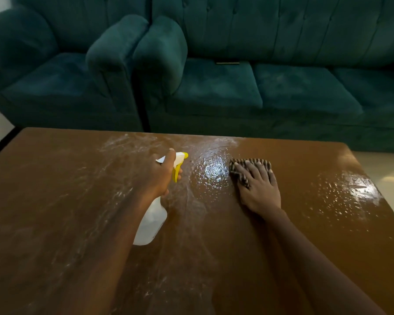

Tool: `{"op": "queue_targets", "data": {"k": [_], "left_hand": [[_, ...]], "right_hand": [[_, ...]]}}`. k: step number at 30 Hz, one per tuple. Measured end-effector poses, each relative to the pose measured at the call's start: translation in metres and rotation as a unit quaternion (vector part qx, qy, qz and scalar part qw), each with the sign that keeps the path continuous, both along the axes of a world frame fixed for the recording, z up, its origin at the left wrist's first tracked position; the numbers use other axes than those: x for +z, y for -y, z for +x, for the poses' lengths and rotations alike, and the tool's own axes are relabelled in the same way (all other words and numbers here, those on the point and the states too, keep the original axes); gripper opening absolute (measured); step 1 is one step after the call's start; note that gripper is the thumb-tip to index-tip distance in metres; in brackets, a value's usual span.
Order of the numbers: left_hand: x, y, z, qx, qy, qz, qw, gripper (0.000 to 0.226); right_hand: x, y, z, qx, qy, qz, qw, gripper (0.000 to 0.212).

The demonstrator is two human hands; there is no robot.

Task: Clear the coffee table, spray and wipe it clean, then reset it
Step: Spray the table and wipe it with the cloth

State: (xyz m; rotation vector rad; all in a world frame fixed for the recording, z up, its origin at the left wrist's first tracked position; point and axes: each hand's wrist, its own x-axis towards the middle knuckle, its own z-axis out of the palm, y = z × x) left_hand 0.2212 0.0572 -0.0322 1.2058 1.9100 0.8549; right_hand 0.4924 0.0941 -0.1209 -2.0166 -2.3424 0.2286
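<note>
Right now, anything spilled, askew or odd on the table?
Nothing wrong. The coffee table is wet with spray streaks and a puddle mid-table, expected while cleaning. Left hand holds the spray bottle; right hand presses the striped cloth flat. A thin object lies on the sofa.

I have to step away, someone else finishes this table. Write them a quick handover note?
Left hand: holds the spray bottle above the table.
Right hand: flat on the striped cloth, mid-table.
Done: table cleared and sprayed; wet smears across the left and middle.
Left: wipe the puddle beside the cloth and the droplets at the right edge, then reset the table.
</note>
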Motion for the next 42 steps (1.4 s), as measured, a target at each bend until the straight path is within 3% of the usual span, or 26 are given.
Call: {"op": "queue_targets", "data": {"k": [6,10,12,15,18,21,29,32,36,39,42], "left_hand": [[0.008,-0.029,0.011,-0.054,-0.034,-0.039,0.997,0.083],[0.023,-0.060,0.029,-0.099,-0.108,-0.008,0.989,0.067],[0.023,-0.075,0.035,-0.122,-0.117,-0.005,0.986,0.071],[0.018,-0.087,0.038,-0.131,-0.124,0.003,0.984,0.053],[0.015,-0.097,0.034,-0.110,-0.113,0.001,0.988,0.041],[0.015,-0.100,0.021,-0.089,-0.073,0.006,0.993,0.045],[0.019,-0.085,0.007,0.013,-0.019,0.085,0.996,0.033],[0.017,-0.081,0.005,0.032,-0.032,0.093,0.995,0.035],[0.016,-0.079,0.003,0.048,-0.013,0.105,0.993,0.040],[0.018,-0.077,-0.001,0.078,0.012,0.103,0.991,0.039],[0.020,-0.077,-0.002,0.087,0.031,0.107,0.990,0.041]], "right_hand": [[-0.005,-0.009,-0.016,-0.035,-0.013,-0.001,0.999,0.056],[-0.002,-0.012,-0.017,-0.038,-0.014,0.003,0.999,0.056],[-0.003,-0.011,-0.017,-0.039,-0.015,0.005,0.999,0.057],[-0.005,-0.012,-0.014,-0.036,-0.010,0.004,0.999,0.064],[-0.005,-0.015,-0.009,-0.020,-0.009,0.000,1.000,0.074],[-0.004,-0.025,0.005,-0.008,-0.007,0.006,1.000,0.072],[-0.001,-0.127,-0.004,-0.142,-0.021,-0.004,0.990,0.063],[-0.003,-0.147,-0.060,-0.058,-0.012,-0.004,0.998,0.060],[-0.007,-0.105,-0.110,0.106,-0.017,-0.001,0.994,0.059],[-0.007,-0.058,-0.088,0.180,-0.018,-0.002,0.984,0.058],[-0.007,-0.043,-0.045,0.168,-0.004,-0.004,0.986,0.065]]}}
